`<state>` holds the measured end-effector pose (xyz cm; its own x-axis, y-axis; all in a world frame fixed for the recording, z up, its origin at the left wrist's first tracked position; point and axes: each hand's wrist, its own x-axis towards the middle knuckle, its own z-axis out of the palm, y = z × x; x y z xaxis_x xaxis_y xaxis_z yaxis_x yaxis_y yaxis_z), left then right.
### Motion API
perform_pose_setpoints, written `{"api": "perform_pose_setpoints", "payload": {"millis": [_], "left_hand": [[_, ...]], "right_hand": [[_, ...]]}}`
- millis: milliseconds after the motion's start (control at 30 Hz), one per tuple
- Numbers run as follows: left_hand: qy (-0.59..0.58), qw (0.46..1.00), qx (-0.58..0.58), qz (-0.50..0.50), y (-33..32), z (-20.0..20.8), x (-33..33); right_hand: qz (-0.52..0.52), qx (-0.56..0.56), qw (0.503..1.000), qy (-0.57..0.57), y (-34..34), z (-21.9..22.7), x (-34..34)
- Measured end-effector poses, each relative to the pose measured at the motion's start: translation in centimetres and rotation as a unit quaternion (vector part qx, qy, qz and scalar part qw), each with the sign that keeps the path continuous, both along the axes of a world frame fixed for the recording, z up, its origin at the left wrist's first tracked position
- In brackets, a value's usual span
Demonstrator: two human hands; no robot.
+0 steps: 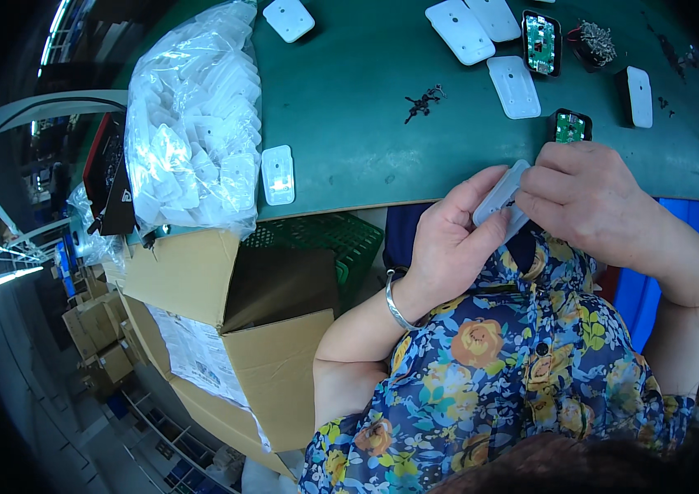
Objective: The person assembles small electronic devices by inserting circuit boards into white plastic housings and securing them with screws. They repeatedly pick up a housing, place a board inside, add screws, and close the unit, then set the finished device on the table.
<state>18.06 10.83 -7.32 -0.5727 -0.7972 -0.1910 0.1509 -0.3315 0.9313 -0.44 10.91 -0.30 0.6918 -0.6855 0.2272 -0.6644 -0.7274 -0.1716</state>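
Note:
My left hand (458, 235) holds a white plastic cover (498, 196) between thumb and fingers, tilted, just off the table's near edge. My right hand (584, 198) is at the cover's right side with its fingers bent in a pinch. Its fingertips meet the cover, and whatever they pinch is hidden behind them. Just beyond the right hand lies a black housing with a green circuit board (572, 126). Another black housing with a green board (541, 45) lies farther off, next to several loose white covers (514, 87).
A clear bag full of white covers (193, 132) lies on the green table (341, 123) at left, beside a single cover (278, 175). Small black parts (424, 104) lie mid-table. A container of screws (594, 44) stands far right. An open cardboard box (279, 370) and green crate (358, 247) sit below the edge.

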Motion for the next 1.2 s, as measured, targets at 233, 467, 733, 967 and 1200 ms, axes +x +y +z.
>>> {"api": "perform_pose_setpoints", "payload": {"millis": [233,467,733,967,1200], "left_hand": [[-0.01,1.0,-0.009,-0.009,0.0,0.4,0.2],[-0.01,1.0,-0.016,-0.015,0.0,0.1,0.3],[-0.035,0.998,-0.048,0.019,0.1,-0.1,-0.3],[-0.063,0.992,-0.096,0.049,-0.3,-0.4,-0.5],[-0.009,0.993,-0.083,0.078,-0.3,0.0,-0.7]], "right_hand": [[-0.02,-0.011,1.0,0.017,0.0,0.4,0.4],[-0.005,-0.01,1.0,0.023,-0.2,0.5,0.4],[0.019,0.03,0.999,0.04,-0.5,0.6,0.4],[-0.052,0.024,0.998,-0.034,-0.4,0.7,0.2],[-0.245,0.33,0.785,-0.464,2.7,-3.2,0.3]]}}
